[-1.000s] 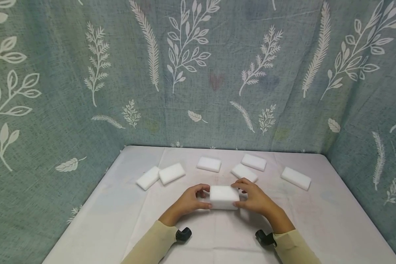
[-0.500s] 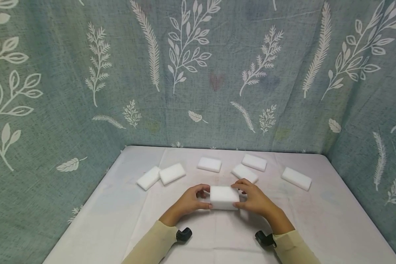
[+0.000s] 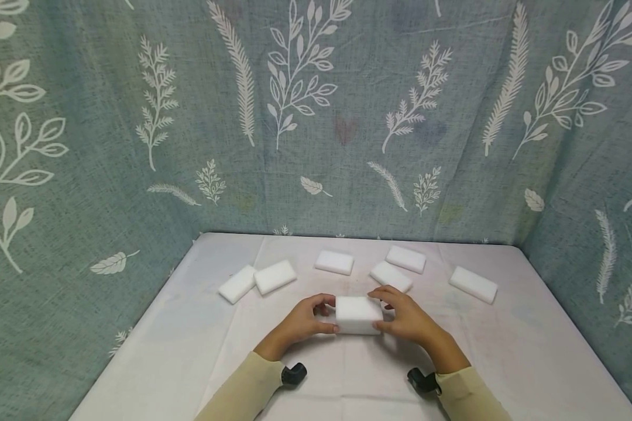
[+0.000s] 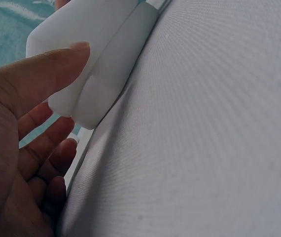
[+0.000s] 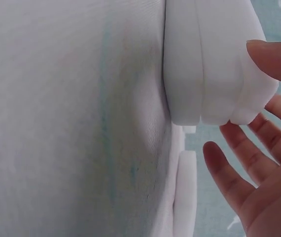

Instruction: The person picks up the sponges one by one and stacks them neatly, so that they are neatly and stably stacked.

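Note:
A stack of white sponge blocks [image 3: 358, 316] stands at the middle of the table, held at both ends. Seams between its layers show in the left wrist view on the stack [image 4: 111, 34] and in the right wrist view [image 5: 219, 64]. At the left end, my left hand [image 3: 301, 321] pinches the stack, thumb on the near face and fingertips behind. My right hand [image 3: 408, 316] grips the opposite end, its thumb on the near face and a forefinger at the top far corner. The stack partly hides the far fingertips.
Several loose sponges lie behind the stack: a touching or nearly touching pair at left [image 3: 275, 276], one at centre [image 3: 334, 262], two close together [image 3: 405, 259], and one at right [image 3: 473, 285]. Leaf-patterned green cloth [image 3: 342, 175] hangs behind and beside the white-covered table [image 3: 153, 351].

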`<state>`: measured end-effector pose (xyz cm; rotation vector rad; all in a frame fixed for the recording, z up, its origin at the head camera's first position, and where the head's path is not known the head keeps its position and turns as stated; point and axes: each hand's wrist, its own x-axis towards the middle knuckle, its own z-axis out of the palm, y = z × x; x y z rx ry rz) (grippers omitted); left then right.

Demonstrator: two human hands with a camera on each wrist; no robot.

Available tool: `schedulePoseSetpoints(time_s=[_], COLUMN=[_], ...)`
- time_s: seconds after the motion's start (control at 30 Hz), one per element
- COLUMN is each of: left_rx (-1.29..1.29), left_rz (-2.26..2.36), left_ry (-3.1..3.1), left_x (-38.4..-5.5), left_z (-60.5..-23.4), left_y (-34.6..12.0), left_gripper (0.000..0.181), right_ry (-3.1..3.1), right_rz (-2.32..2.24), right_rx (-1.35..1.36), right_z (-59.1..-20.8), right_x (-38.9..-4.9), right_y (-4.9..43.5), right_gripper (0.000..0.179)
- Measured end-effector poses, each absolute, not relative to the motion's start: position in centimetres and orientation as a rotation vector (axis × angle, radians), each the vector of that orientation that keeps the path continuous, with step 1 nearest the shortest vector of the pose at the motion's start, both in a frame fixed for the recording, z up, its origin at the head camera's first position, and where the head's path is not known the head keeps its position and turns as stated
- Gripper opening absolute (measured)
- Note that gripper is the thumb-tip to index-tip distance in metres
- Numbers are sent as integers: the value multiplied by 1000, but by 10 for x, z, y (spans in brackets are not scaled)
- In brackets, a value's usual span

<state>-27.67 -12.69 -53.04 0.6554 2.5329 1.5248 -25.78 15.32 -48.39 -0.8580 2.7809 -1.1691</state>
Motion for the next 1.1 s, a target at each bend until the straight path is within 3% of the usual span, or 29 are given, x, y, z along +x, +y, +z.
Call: schedulePoseSetpoints(time_s=[1.1], left_rx=[668], left_rz=[1532], left_ry=[2517], left_x=[-278], left_z=[-530], left_y=[-128], left_gripper=[54], right_ry=[2827], right_rz=[-1151], right_rx=[-861], right_z=[-490], right_x=[-261], right_y=[152], right_gripper=[61])
